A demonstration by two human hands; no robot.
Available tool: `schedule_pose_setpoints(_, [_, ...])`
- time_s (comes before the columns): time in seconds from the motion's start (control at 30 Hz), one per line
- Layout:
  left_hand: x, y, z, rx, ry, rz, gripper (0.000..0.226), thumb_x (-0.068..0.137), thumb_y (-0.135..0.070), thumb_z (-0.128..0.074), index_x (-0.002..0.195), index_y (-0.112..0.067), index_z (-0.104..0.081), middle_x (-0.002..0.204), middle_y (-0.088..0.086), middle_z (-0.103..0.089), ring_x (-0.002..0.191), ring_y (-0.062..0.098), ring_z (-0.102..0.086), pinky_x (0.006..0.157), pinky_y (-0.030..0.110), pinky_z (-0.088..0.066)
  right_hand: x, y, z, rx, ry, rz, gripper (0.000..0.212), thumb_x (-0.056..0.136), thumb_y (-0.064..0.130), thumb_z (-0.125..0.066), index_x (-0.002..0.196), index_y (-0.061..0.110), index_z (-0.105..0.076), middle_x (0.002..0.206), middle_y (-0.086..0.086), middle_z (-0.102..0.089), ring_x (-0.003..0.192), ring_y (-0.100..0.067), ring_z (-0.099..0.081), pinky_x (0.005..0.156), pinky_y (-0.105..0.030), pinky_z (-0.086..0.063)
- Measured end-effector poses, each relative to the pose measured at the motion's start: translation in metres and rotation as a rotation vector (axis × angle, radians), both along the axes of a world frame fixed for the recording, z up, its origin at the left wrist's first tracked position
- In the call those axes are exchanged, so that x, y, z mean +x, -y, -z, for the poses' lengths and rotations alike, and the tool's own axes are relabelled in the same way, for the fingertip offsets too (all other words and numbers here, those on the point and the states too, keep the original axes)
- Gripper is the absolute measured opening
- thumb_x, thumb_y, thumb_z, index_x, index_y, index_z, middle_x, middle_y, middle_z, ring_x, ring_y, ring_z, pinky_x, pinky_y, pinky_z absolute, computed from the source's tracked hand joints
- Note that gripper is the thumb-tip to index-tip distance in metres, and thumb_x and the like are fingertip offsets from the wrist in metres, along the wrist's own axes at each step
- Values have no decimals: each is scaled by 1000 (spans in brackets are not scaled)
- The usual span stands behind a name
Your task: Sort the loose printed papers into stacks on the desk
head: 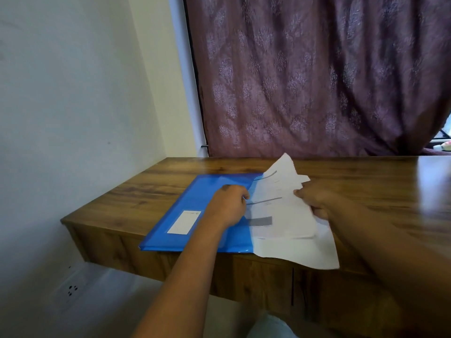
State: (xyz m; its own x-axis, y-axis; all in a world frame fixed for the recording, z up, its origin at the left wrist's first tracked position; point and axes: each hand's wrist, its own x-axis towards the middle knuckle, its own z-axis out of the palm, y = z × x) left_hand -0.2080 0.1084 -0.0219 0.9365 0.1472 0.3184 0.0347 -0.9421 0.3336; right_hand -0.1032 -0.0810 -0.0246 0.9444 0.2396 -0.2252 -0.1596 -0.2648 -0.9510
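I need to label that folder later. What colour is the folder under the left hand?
Blue, with a white label; the folder shows best in the head view.

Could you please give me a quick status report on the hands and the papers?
Left hand grips blue plastic folder edge. Right hand grips white printed papers, partly out of folder. No stacks yet on wooden desk. Nothing in the way.
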Motion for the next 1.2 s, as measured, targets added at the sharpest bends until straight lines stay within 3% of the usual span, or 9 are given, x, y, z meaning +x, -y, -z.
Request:
schedule_pose_setpoints(0.17, [1, 18, 2, 44, 69, -2, 30, 99, -17, -47, 123, -11, -64, 122, 12, -64, 113, 30, -58, 93, 40, -50, -13, -41, 9, 123, -80, -129, 37, 102, 10, -45, 139, 5, -40, 128, -15, -58, 109, -30, -61, 90, -41, -54])
schedule_pose_setpoints(0.3, [0, 11, 5, -233, 8, 161, 30, 99, -23, -53, 128, -17, -60, 119, 5, -68, 109, 20, -62, 95, 36, -50, -22, -56, 16, 84, -116, -311, 24, 102, 1, -41, 124, 5, -48, 101, -11, -65, 83, -17, -65, 61, -24, -58])
schedule_pose_setpoints(0.4, [5, -46, 8, -308, 118, -122, 20, 99, -22, -54, 112, -11, -64, 111, 10, -69, 105, 28, -64, 89, 35, -50, -16, -51, 17, 140, -125, -321, 23, 99, -3, -44, 117, 9, -52, 106, -6, -66, 93, -20, -68, 71, -28, -60])
schedule_pose_setpoints(0.5, [-2, -109, 19, -187, -109, -458, 26, 100, -22, -49, 111, -2, -61, 117, 19, -64, 107, 33, -59, 79, 33, -42, -11, -47, 14, 163, -151, -352, 22, 98, -3, -48, 111, 13, -56, 109, -6, -69, 97, -22, -70, 83, -34, -59])
schedule_pose_setpoints(0.6, [-4, -131, 29, -277, -189, -436, 23, 98, -22, -55, 104, -2, -65, 112, 17, -67, 93, 26, -58, 72, 28, -37, -9, -55, 10, 153, -63, -299, 20, 98, -2, -49, 103, 17, -54, 98, -4, -68, 90, -20, -69, 87, -35, -55])
schedule_pose_setpoints(0.7, [0, -134, 34, -366, -135, -420, 22, 97, -20, -59, 108, -3, -66, 112, 15, -67, 100, 28, -61, 78, 30, -44, -6, -67, 12, 119, 32, -235, 21, 98, -3, -47, 105, 16, -53, 92, -1, -65, 83, -18, -66, 82, -32, -54])
schedule_pose_setpoints(0.87, [4, -138, 40, -431, -96, -439, 26, 96, -19, -61, 118, -5, -65, 118, 13, -66, 107, 28, -60, 93, 37, -49, 3, -70, 22, -1, 111, -75, 45, 96, -1, -52, 140, 5, -46, 122, -10, -60, 97, -26, -63, 82, -33, -56])
schedule_pose_setpoints(1.03, [4, -137, 43, -441, -75, -454, 29, 97, -18, -59, 123, -7, -62, 120, 12, -64, 109, 28, -59, 93, 38, -49, 3, -71, 18, -29, 79, -158, 45, 100, -1, -45, 144, 5, -43, 122, -7, -57, 80, -13, -61, 81, -27, -52])
schedule_pose_setpoints(1.2, [5, -136, 43, -425, -81, -457, 28, 96, -18, -58, 122, -7, -62, 119, 13, -65, 107, 28, -60, 90, 38, -50, 16, -80, 32, -146, 181, -138, 48, 96, 6, -57, 142, 13, -44, 138, -10, -52, 105, -26, -61, 91, -36, -55])
